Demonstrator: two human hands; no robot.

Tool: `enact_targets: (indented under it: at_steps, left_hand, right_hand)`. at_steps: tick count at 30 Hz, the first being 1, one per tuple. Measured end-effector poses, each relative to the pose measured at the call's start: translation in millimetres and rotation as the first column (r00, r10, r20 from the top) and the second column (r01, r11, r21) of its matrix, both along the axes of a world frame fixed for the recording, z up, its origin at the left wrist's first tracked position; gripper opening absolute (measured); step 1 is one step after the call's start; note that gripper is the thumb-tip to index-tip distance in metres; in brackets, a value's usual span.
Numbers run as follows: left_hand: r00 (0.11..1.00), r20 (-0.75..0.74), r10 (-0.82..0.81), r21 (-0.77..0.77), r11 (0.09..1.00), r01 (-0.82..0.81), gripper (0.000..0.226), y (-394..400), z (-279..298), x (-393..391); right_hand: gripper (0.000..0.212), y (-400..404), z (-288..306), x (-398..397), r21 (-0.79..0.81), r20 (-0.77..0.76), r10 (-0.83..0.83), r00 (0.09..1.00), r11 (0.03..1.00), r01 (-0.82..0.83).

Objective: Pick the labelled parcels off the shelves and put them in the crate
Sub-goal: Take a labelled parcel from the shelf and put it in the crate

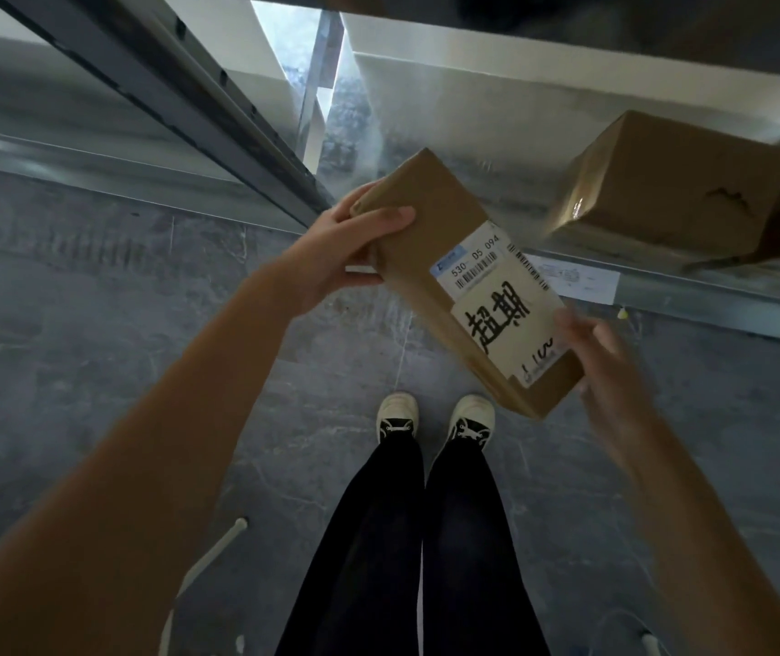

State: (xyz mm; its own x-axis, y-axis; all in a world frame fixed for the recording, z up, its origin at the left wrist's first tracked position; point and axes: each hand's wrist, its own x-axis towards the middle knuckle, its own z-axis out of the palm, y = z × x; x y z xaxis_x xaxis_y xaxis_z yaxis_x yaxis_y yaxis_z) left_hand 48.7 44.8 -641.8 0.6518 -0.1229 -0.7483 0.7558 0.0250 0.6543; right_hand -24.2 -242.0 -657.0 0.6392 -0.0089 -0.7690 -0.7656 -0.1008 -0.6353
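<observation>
Head view, looking steeply down. Nearest the camera, two bare forearms reach forward from the lower corners. Between them stand the person's legs in black trousers [426, 551], ending in two pale shoes [435, 416] with dark laces, planted on a grey stone-patterned floor [94, 371]. A pale cable [208, 561] trails over the floor at lower left.

Above the shoes, a long brown cardboard parcel [430, 229] is held in the air between both hands, running diagonally from upper left to lower right, clear of the shelf. Its upper face carries a white shipping label [501, 300] with barcodes, the printed digits "530 05 094" and large black handwritten characters.

The left hand [345, 258] grips the parcel's upper-left end, thumb curled over the top face and fingers wrapped beneath. The right hand [606, 352], motion-blurred, meets the lower-right end, its thumb lying against the label's edge; whether its fingers are closed round the box cannot be told.

Beyond the hands runs the metal front edge of a low shelf [710, 291], bearing a small white tag [577, 277]. On this shelf, to the right, sits a second brown parcel [662, 191] sealed with clear tape, with another brown box just beside it at the frame edge. A dark shelf upright [217, 106] slants across the upper left.
</observation>
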Motion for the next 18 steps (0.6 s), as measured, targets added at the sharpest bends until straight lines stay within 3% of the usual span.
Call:
enact_targets:
  at_steps: [3,6,8,12,15,18]
  left_hand:
    - [0.998,-0.001,-0.062,-0.011,0.998,0.062,0.052,10.8,2.4,4.3]
    - [0.990,0.047,0.134,-0.009,0.991,-0.134,0.076,11.3,-0.3,4.4]
    - [0.962,0.055,0.269,-0.020,0.963,-0.268,0.083,4.0,-5.2,-5.1]
    - [0.973,-0.135,0.186,-0.002,0.982,-0.188,0.062,-28.5,-6.3,-48.3]
    - [0.933,-0.041,0.359,0.012,0.933,-0.358,0.051,-42.6,-8.9,-77.4]
    - [0.880,-0.025,0.475,-0.011,0.880,-0.475,0.053,-36.7,-6.5,-96.7]
  right_hand:
    - [0.077,-0.9,-1.3,-2.4,0.291,-0.072,0.062,0.995,0.956,-0.039]
    - [0.066,13.8,-2.8,-3.4,0.428,-0.079,0.084,0.993,0.903,-0.043]
    - [0.062,35.9,-3.4,-6.1,0.419,-0.051,0.032,0.998,0.908,-0.008]
    - [0.047,92.1,-3.9,-23.9,0.315,0.006,-0.068,0.998,0.947,0.062]
    - [0.032,117.6,-6.4,-38.5,0.286,0.022,-0.128,0.991,0.951,0.117]
    - [0.035,124.1,-5.3,-48.5,0.281,0.047,-0.082,0.996,0.957,0.065]
